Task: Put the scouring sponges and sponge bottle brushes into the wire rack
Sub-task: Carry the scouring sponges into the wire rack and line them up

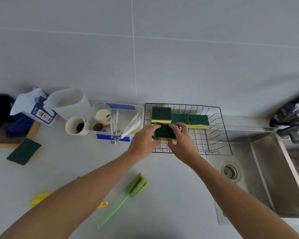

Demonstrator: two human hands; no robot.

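A black wire rack stands on the counter beside the sink, with three green-and-yellow scouring sponges lined up along its far side. My left hand and my right hand both grip a fourth scouring sponge over the rack's near left corner. Another scouring sponge lies on the counter at the far left. A green sponge bottle brush lies on the counter below my hands. A yellow sponge bottle brush is mostly hidden under my left forearm.
A clear plastic box with cups and white utensils sits left of the rack. A beige cup, a translucent jug, a white-blue packet and a wooden board stand further left. The steel sink lies right.
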